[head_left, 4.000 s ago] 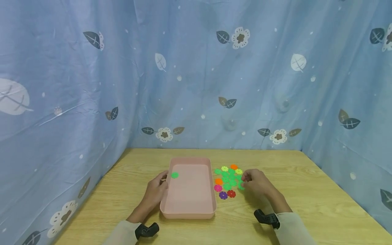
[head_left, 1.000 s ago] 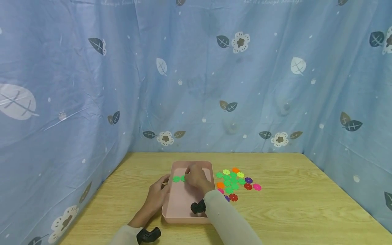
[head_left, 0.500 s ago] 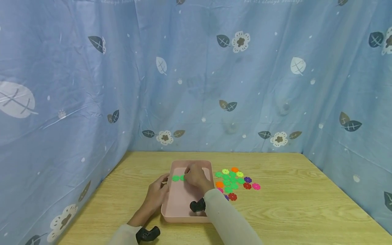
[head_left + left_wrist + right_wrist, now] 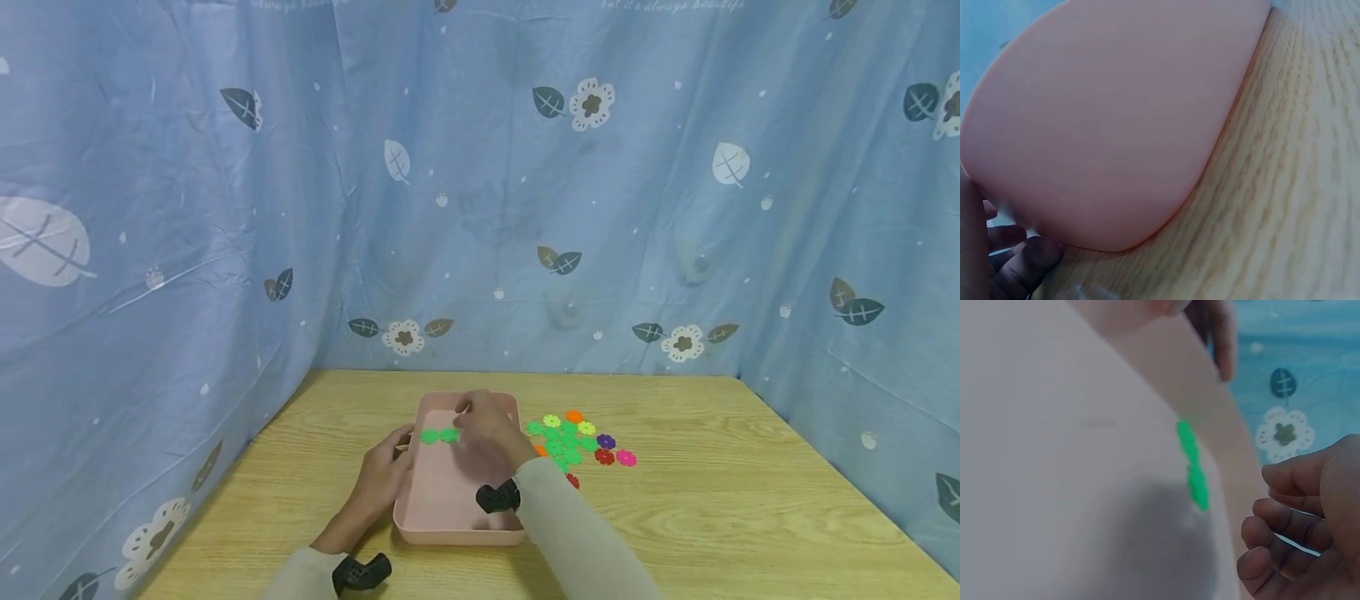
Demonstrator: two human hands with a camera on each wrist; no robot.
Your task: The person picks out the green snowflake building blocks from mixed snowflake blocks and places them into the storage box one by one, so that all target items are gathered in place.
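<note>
In the head view, a shallow pink tray stands on the table with two green flower-shaped plastic discs side by side in its left half. My left hand holds the tray's left side; in the left wrist view its fingers curl against the outer wall. My right hand hovers over the tray's far part, just right of the discs. Its fingers are loosely bent and apart, with nothing between them in the right wrist view. There, the green pair lies close to the tray wall.
Right of the tray is a loose cluster of mostly green discs, with yellow, orange, red, purple and pink ones around it. My right forearm hides some of these. A blue patterned curtain surrounds the wooden table.
Four seconds ago one green disc was in the tray and my right hand was at the cluster. A second disc now lies there; my right hand has let go and lifted slightly. The left hand stays.
</note>
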